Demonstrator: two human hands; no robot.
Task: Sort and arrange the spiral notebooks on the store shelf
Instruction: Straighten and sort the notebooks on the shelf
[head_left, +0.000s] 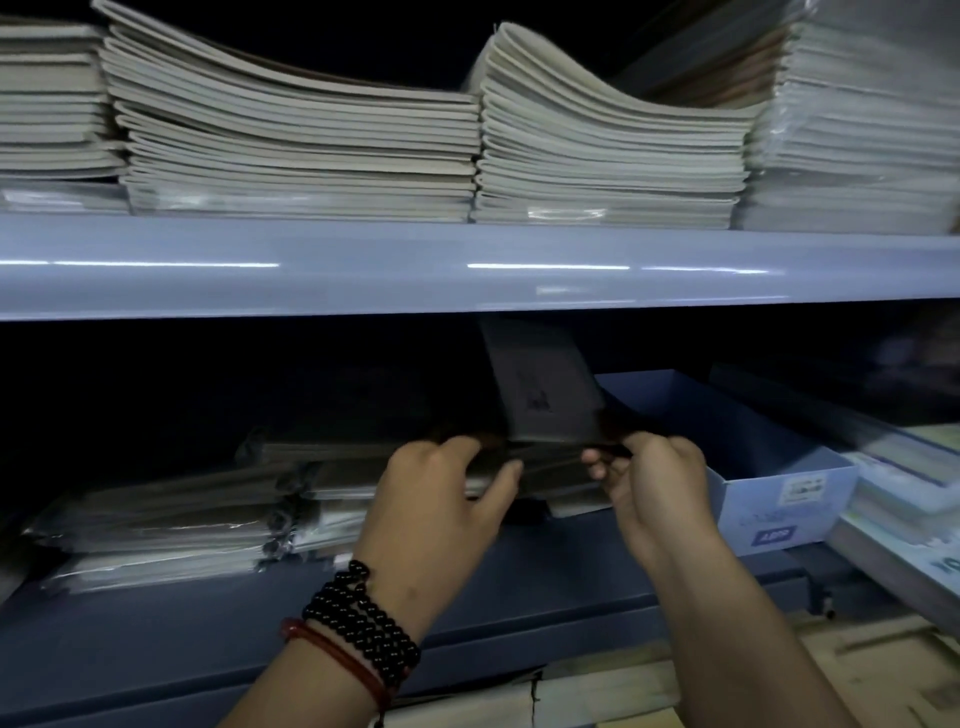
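Observation:
Both my hands reach into the dark lower shelf (545, 571). My left hand (441, 493), with bead bracelets on the wrist, grips the left side of a small pile of notebooks (545, 478), thumb on the front edge. My right hand (649, 478) pinches the pile's right edge. One dark grey notebook (540, 384) stands tilted up behind the pile, between the hands. To the left lie stacks of plastic-wrapped spiral notebooks (171, 525), spirals facing right.
The upper shelf (467, 270) carries several tall stacks of pale notebooks (301, 135), some bent upward. A light blue open box (769, 488) stands right of my hands. More wrapped stock (904, 467) lies at the far right. Wooden boards show below.

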